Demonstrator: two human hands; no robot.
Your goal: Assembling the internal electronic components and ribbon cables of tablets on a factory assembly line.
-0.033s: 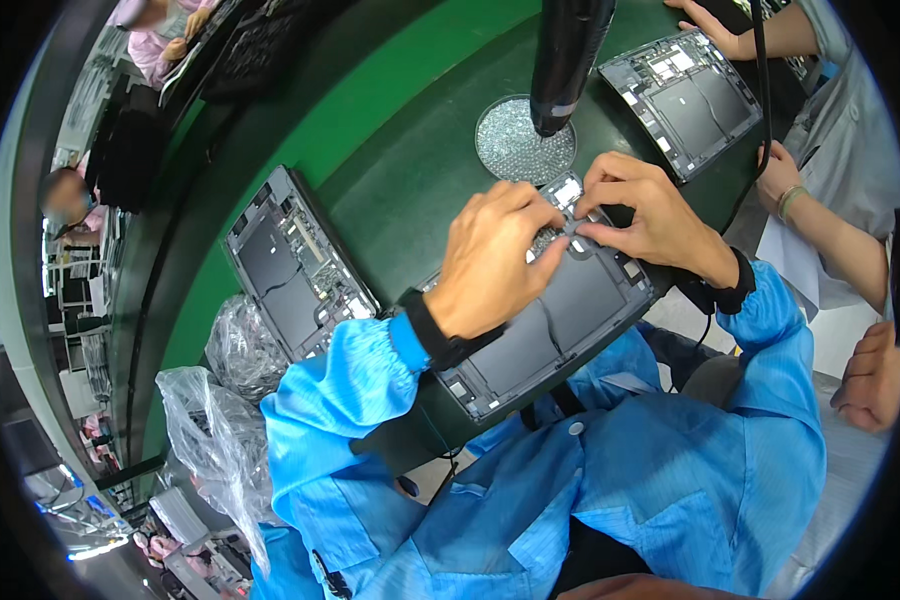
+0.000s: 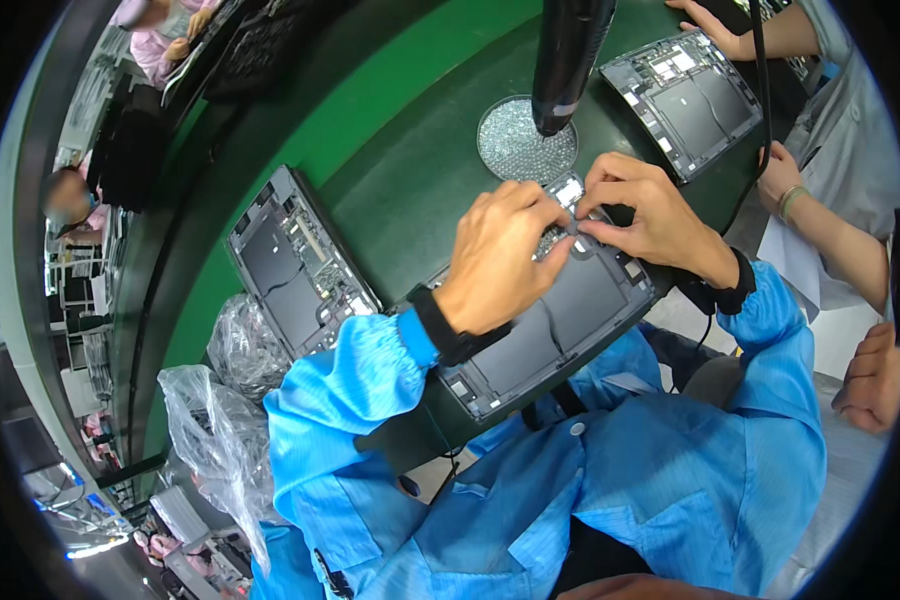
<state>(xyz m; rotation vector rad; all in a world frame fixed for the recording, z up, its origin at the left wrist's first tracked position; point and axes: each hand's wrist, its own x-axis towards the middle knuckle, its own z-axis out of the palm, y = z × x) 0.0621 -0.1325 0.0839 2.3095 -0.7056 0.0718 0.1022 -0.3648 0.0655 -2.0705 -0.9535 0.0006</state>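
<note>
An opened grey laptop chassis (image 2: 515, 358) lies in front of me, its inside facing up, with a thin dark cable (image 2: 553, 325) across it. My left hand (image 2: 500, 250) reaches over its far edge, fingers curled and thumb drawn in toward the circuit board (image 2: 550, 240). Opposite it, my right hand (image 2: 655, 208) pinches with thumb and forefinger at the same board. The fingertips of both hands are close together. Whatever lies between them is too small or hidden to name.
Another opened chassis (image 2: 295, 265) lies at left, beside clear plastic bags (image 2: 215, 430). Beyond my hands, a round dish of small shiny pieces (image 2: 526, 140) sits below a black tube (image 2: 570, 60). A third chassis (image 2: 685, 100) is at far right, near a co-worker's hands (image 2: 782, 180).
My left hand and forearm have shifted very slightly to the right. My right hand and the chassis look unchanged.
</note>
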